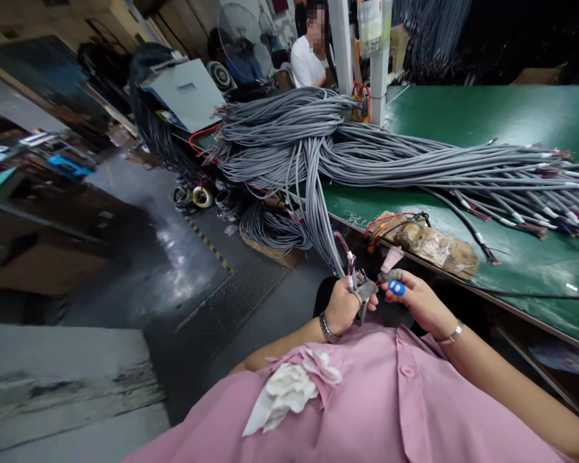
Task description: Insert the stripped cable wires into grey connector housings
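Observation:
My left hand (346, 304) is closed around the ends of several grey cables (318, 212) that hang down over the table edge. Thin coloured wires (361, 276) fan out above its fingers, and a grey covering wraps the thumb. My right hand (412, 296) is pinched just beside it, with a grey covering on one fingertip and a blue band (396, 287) on another finger. Fine reddish wire runs between the two hands, and the right fingertips close on it. The cables' far part joins a large grey bundle (280, 128) on the green table.
More cable ends with white sleeves (550, 206) spread across the green table (487, 106). A taped wooden block (434, 247) sits at its near edge. Coiled cables (275, 228) lie low on the left. A person in white (309, 61) sits behind, near a fan (245, 40).

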The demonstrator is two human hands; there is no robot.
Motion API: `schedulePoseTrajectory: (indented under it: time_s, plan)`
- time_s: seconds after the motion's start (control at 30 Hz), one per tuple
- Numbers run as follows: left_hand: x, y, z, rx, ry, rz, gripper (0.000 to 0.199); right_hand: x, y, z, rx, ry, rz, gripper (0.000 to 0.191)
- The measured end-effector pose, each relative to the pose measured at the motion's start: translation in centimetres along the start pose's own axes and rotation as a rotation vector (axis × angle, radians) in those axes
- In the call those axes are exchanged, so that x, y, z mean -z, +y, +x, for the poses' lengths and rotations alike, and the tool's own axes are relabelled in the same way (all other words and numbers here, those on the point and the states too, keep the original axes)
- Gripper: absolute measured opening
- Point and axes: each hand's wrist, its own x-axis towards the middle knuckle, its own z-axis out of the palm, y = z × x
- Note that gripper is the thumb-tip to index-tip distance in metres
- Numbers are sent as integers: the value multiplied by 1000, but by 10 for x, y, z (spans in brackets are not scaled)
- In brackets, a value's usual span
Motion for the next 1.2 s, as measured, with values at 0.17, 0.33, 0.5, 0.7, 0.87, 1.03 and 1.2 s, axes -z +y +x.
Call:
schedulePoseTrajectory:
  time_s: [0.17, 0.33, 0.5, 0.7, 0.87, 1.03, 1.2]
  plan:
    - [0, 0, 1, -10, -44, 2, 40, -19, 0, -2, 45, -71, 98, 19]
    - [5, 1, -3, 24, -190, 64, 39, -21, 5, 3, -26, -94, 83, 26]
    - [7, -6, -4, -1, -114, 22, 40, -21, 7, 8, -27, -73, 34, 29]
    - [2, -9, 1, -37, 21, -74, 38, -21, 5, 6, -17, -88, 128, 23]
    - [2, 1, 0, -9, 39, -150, 33, 2, 7, 12, -82, -28, 301, 24]
    - [-3, 13, 2, 13, -48, -183, 34, 10, 0, 28, -100, -5, 309, 41]
    - [-10, 19, 10, 65, -106, -176, 37, 5, 3, 34, 203, 223, -91, 41]
